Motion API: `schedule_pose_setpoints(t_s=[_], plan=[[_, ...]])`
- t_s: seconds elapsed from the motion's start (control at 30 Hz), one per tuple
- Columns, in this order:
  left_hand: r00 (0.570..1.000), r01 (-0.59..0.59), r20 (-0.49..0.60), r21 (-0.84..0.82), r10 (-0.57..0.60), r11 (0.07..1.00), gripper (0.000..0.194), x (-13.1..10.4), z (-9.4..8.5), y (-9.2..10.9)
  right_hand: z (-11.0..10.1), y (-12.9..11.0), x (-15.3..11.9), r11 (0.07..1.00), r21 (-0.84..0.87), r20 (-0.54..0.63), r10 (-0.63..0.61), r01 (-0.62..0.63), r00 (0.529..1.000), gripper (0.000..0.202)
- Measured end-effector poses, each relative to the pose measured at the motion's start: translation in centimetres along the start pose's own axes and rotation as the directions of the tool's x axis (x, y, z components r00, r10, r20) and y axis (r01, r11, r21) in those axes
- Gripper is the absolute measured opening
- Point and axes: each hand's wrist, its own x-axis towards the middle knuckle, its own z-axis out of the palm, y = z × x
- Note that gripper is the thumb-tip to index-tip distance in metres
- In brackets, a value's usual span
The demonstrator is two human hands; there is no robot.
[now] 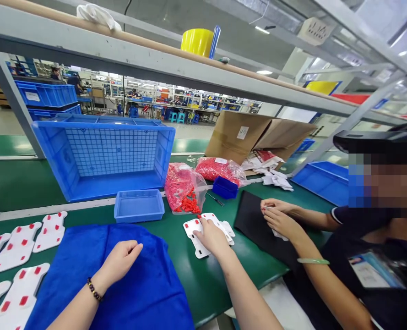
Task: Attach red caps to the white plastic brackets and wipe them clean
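Panels (192, 230): white, overlapping on bench (176, 238), under right hand (213, 236); long axes slant far-left to near-right.
Right hand: nearer one, fingers over panels; gripping or just resting, can't tell.
Left hand (122, 256): over blue cloth (144, 275), left of panels; fingers curled in, contents hidden.
Room: bare bench between panels and blue cloth; black cloth (253, 220) close on right.

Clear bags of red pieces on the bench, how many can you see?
2. The nearer bag sits just right of the small light-blue tray; the farther bag lies before the cardboard box. More could be hidden behind the large crate.
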Motion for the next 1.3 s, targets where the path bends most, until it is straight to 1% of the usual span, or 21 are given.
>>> schedule_pose_setpoints(t_s=[0.13,0.23,0.33,0.4,0.43,0.47,0.5,0.57,0.63,0.7,0.77,0.8,0.83,0.87,0.9,0.93,0.97,1.0,1.03,1.1,1.3], plan=[[0.997,0.023,0.072,0.056,-0.027,0.998,0.043,0.6,0.5,-0.9,0.7,-2.2,2.0,0.998,-0.055,0.117,0.010,-0.003,0.993,0.073],[0.996,0.041,0.078,0.050,-0.045,0.998,0.043,0.9,0.6,-1.2,0.8,-3.9,2.8,0.994,-0.105,0.199,0.006,0.015,0.980,0.062],[0.999,0.031,0.038,-0.023,-0.030,0.999,0.043,1.0,0.7,-1.5,0.1,-5.0,2.9,0.992,-0.121,0.197,0.004,0.020,0.980,0.053],[1.000,0.030,-0.006,-0.139,-0.031,0.990,0.043,0.9,0.7,-1.4,-0.8,-5.5,2.5,0.998,0.014,0.134,-0.069,0.068,0.989,0.054],[0.998,0.046,-0.021,-0.228,-0.052,0.973,0.041,0.8,0.6,-1.2,-1.4,-5.7,2.2,0.979,0.156,0.085,-0.145,0.131,0.986,0.055],[0.996,0.072,-0.024,-0.335,-0.085,0.939,0.039,0.7,0.5,-0.9,-2.0,-5.9,1.9,0.915,0.339,0.031,-0.243,0.219,0.969,0.056],[0.992,0.105,-0.015,-0.452,-0.126,0.886,0.037,0.5,0.3,-0.4,-2.5,-6.3,1.4,0.787,0.533,-0.026,-0.352,0.311,0.936,0.058],[0.979,0.178,0.046,-0.657,-0.198,0.732,0.037,0.0,-0.1,1.0,-3.3,-7.5,0.5,0.396,0.828,-0.132,-0.550,0.397,0.825,0.062],[0.973,0.217,0.123,-0.774,-0.196,0.594,0.041,-0.6,-0.5,2.4,-3.7,-9.0,-0.5,0.053,0.942,-0.213,-0.670,0.332,0.711,0.066],[0.973,0.227,0.164,-0.799,-0.162,0.557,0.041,-1.2,-0.7,3.3,-3.6,-10.4,-1.2,-0.119,0.962,-0.254,-0.729,0.248,0.636,0.069],[0.972,0.234,0.162,-0.760,-0.172,0.606,0.035,-1.5,-0.7,3.5,-3.3,-11.0,-1.2,-0.163,0.965,-0.256,-0.764,0.206,0.592,0.078],[0.970,0.237,0.142,-0.730,-0.197,0.641,0.033,-1.6,-0.7,3.3,-3.0,-10.9,-0.8,-0.161,0.965,-0.255,-0.766,0.208,0.590,0.083],[0.967,0.240,0.114,-0.701,-0.226,0.672,0.032,-1.6,-0.6,2.9,-2.6,-10.5,-0.1,-0.138,0.964,-0.253,-0.747,0.229,0.615,0.084],[0.965,0.237,0.080,-0.677,-0.250,0.697,0.032,-1.6,-0.5,2.4,-2.2,-9.9,0.8,-0.083,0.958,-0.251,-0.700,0.273,0.669,0.083],[0.964,0.226,0.043,-0.658,-0.264,0.718,0.033,-1.5,-0.3,1.9,-1.6,-9.1,1.8,0.015,0.945,-0.249,-0.615,0.327,0.748,0.072],[0.964,0.209,0.009,-0.646,-0.267,0.734,0.033,-1.4,-0.2,1.4,-1.0,-8.2,3.0,0.190,0.909,-0.247,-0.472,0.371,0.846,0.053],[0.964,0.193,-0.016,-0.640,-0.264,0.744,0.033,-1.3,0.0,0.9,-0.3,-7.3,4.0,0.437,0.819,-0.255,-0.301,0.371,0.919,0.039],[0.965,0.180,-0.031,-0.642,-0.260,0.745,0.034,-1.3,0.1,0.4,0.5,-6.4,5.0,0.680,0.663,-0.269,-0.175,0.314,0.947,0.031],[0.966,0.171,-0.035,-0.652,-0.255,0.739,0.034,-1.2,0.3,0.0,1.3,-5.7,5.8,0.833,0.505,-0.280,-0.090,0.226,0.956,0.028],[0.971,0.172,-0.005,-0.685,-0.241,0.708,0.033,-1.1,0.5,-0.7,2.8,-4.8,6.8,0.930,0.346,-0.280,-0.021,0.121,0.960,0.027],[0.967,0.215,0.072,-0.749,-0.245,0.627,0.027,-0.9,0.9,-1.9,5.4,-5.5,7.4,0.977,0.204,-0.200,-0.018,0.060,0.980,0.029]])
